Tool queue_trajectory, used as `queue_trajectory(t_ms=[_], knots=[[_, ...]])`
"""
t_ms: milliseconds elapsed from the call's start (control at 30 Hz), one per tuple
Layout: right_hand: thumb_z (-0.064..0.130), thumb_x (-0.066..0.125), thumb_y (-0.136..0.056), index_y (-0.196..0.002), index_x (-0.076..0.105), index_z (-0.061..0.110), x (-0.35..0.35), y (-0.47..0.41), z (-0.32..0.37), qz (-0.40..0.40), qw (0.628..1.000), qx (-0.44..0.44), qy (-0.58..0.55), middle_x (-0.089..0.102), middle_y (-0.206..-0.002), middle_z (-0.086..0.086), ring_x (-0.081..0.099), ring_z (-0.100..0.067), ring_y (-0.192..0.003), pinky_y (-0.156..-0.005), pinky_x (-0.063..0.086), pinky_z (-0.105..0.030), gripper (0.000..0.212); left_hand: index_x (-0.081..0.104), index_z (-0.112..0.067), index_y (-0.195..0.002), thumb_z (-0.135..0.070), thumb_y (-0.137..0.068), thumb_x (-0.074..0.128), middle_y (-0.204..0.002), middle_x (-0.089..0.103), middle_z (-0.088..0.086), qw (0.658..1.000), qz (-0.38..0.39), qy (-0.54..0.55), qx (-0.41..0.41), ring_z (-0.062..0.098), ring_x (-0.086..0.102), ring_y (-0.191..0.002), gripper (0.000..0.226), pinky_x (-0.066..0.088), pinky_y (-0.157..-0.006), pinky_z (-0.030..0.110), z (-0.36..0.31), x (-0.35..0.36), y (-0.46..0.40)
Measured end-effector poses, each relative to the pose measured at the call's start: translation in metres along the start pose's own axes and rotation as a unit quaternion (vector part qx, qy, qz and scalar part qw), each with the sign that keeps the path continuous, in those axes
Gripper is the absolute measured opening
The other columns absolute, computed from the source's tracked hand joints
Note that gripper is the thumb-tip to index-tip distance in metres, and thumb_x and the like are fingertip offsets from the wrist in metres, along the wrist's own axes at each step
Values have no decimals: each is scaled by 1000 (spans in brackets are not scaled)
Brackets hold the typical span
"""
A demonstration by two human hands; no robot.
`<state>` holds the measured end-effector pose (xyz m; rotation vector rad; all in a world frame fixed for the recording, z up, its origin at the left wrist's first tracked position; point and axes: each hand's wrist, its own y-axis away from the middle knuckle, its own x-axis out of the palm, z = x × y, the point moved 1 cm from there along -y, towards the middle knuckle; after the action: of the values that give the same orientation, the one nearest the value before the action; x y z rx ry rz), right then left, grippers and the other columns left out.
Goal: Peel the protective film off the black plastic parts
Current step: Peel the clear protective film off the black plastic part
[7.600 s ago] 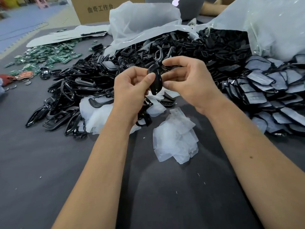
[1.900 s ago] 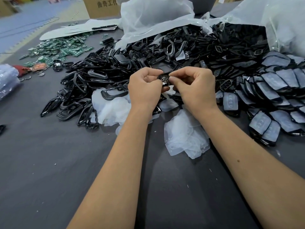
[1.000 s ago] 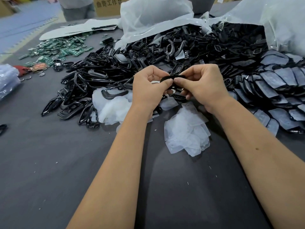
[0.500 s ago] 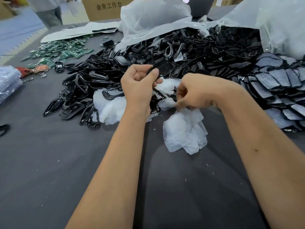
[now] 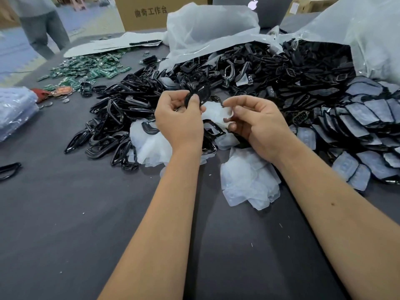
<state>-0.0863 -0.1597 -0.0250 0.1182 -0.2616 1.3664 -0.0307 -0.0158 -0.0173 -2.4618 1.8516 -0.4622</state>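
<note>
A small glossy black plastic part (image 5: 198, 95) is pinched between the thumb and fingers of the left hand (image 5: 179, 118), held above the middle of the dark grey bench (image 5: 65, 213). Just to its right, the right hand (image 5: 257, 124) is closed on a thin piece of translucent white protective film (image 5: 218, 110), which stretches between the two hands; whether the film is still attached to the part cannot be told. Below the right wrist lies a loose heap of peeled white film pieces (image 5: 249, 182), and a second heap of film (image 5: 149, 144) sits under the left hand, with black frame-shaped parts lying on it. Behind and to the left spreads a large pile of bare black plastic frames and shells (image 5: 121, 113). On the right, flat black parts with pale film on them (image 5: 363, 118) overlap in rows. At the back right, a large clear plastic bag (image 5: 368, 35) lies open on its side with black parts (image 5: 313, 61) spilling from its mouth onto the bench; a second crumpled white plastic bag (image 5: 207, 29) lies beside it. Green circuit boards (image 5: 91, 68) are scattered at the far left, and a brown cardboard box (image 5: 155, 11) stands behind.
</note>
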Motion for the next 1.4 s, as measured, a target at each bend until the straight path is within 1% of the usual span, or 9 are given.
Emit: queue_trajectory(t_ms=[133,200,333,500,600,733,867,1100,1400], knots=[[13,56,-106,-102,77,6,-3,-3,-3,-2,1000,-10,-22,70,-100,-6,59,-15,-76,-72,57,-27,23,66,-16,-91,1,-88,71,-85,68,10,998,26,-54,3,25,74,-63,18,62,-73,50,4,1,2],[8,67,-99,-104,77,9,-4,-2,-5,17,999,-14,25,70,-95,-6,64,-19,-79,-72,62,-31,12,69,-18,-92,0,-88,70,-87,71,12,997,39,-69,12,23,74,-62,18,62,-74,49,3,2,4],[-2,76,-89,-113,75,10,-6,-2,-11,57,996,6,66,68,-109,-20,69,-45,-85,-69,66,-46,27,71,-18,-89,1,-86,71,-85,72,10,996,31,-78,17,25,73,-63,19,61,-74,50,3,2,8],[-3,79,-86,-90,74,8,-3,0,-9,38,998,8,41,71,-83,-16,70,-34,-65,-61,64,-40,13,72,-15,-91,0,-87,71,-84,73,9,996,16,-92,-9,21,74,-62,16,62,-76,48,7,1,8],[-1,73,-91,-82,72,14,-2,-1,-8,33,998,-15,46,74,-85,-13,69,-23,-73,-64,61,-31,18,72,-18,-89,-1,-86,72,-80,71,5,996,15,-89,4,21,73,-63,17,62,-71,41,5,1,10],[-3,57,-101,-94,59,7,0,-2,-4,36,999,-18,-20,77,-108,-21,76,-30,-92,-68,57,-25,12,73,-24,-85,-5,-84,74,-73,65,-9,993,27,-108,27,13,60,-65,19,58,-73,38,3,3,14],[-1,68,-96,-92,61,9,-1,-2,-4,2,999,-10,-41,76,-96,-17,67,-16,-71,-63,50,-22,13,72,-25,-84,-3,-85,73,-80,71,1,994,41,-101,8,32,73,-72,21,60,-77,51,3,4,16],[0,72,-93,-93,65,7,0,-4,-6,-19,999,-36,-13,74,-83,-11,56,-12,-59,-50,42,-19,10,73,-18,-89,-1,-86,71,-85,73,7,993,59,-97,5,19,74,-62,18,61,-77,52,4,3,17],[3,74,-93,-104,76,9,-3,-4,-8,-107,989,-90,46,71,-80,-1,65,-12,-71,-60,55,-24,13,75,-21,-94,0,-85,68,-91,74,7,991,99,-86,-2,20,75,-65,24,62,-82,52,6,3,16]])
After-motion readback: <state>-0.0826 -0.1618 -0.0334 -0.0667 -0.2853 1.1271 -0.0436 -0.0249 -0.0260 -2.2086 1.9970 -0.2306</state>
